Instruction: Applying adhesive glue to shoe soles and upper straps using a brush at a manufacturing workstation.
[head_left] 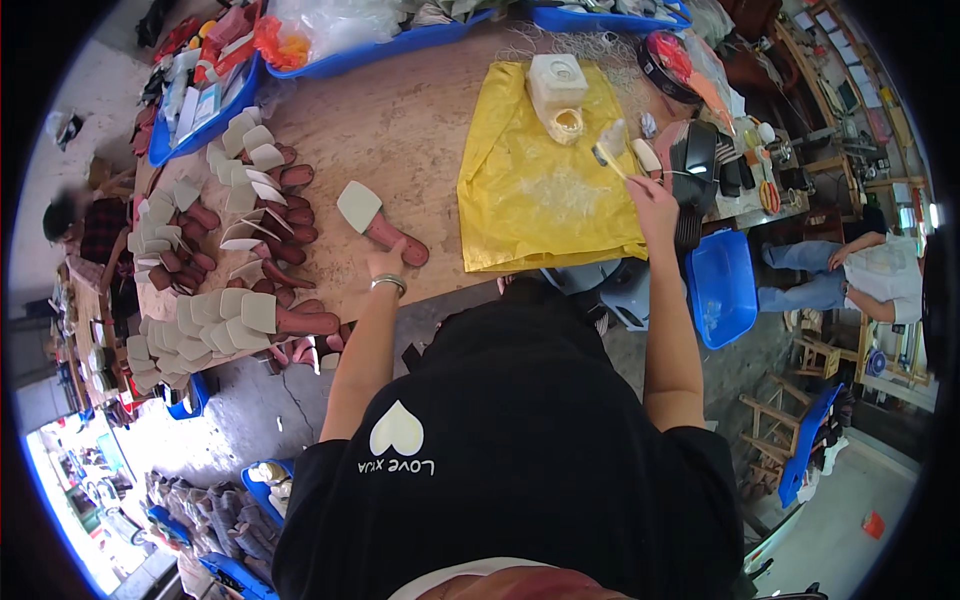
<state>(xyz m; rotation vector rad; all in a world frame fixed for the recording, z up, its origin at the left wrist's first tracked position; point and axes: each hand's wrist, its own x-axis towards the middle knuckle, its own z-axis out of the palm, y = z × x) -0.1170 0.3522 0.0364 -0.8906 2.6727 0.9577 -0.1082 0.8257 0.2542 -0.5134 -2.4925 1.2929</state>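
My left hand [386, 264] is at the heel of a slipper [375, 226] with a cream square-ended upper and a reddish-brown sole, its fingers closed on the sole near the table's front edge. My right hand [655, 208] grips the light handle of a small brush [609, 161], its dark head over the right side of a yellow plastic sheet [485, 215]. Near the sheet's far edge stands a whitish square container [556, 80] with a small yellowish cup [566, 125] before it. Whitish residue marks the sheet's middle.
Many similar slippers [265, 235] crowd the wooden table [400, 110] at left. Blue tubs [205, 120] line its far side. At right are a dark stack [690, 165] and tools; a blue basin [722, 290] sits below. One person [880, 275] is at right, another [95, 240] at far left.
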